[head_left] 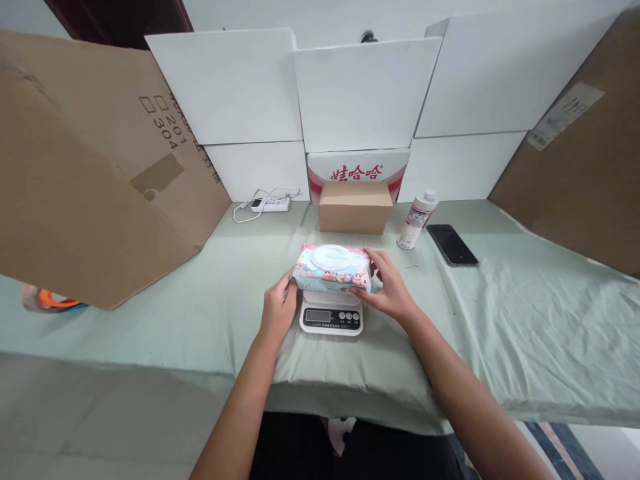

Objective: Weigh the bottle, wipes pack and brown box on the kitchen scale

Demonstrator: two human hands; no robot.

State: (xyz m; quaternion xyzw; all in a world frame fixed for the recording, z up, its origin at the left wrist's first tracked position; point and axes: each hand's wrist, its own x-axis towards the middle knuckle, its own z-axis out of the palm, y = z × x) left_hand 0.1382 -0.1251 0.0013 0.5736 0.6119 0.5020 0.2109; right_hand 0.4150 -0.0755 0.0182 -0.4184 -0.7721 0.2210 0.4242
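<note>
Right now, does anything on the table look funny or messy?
Nothing is spilled or broken. The wipes pack, held by the left hand and right hand, overhangs the small scale on both sides. The green cloth is wrinkled.

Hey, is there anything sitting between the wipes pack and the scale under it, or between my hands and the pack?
Nothing visible. The wipes pack lies directly over the scale, with the left hand and right hand at its ends.
</note>
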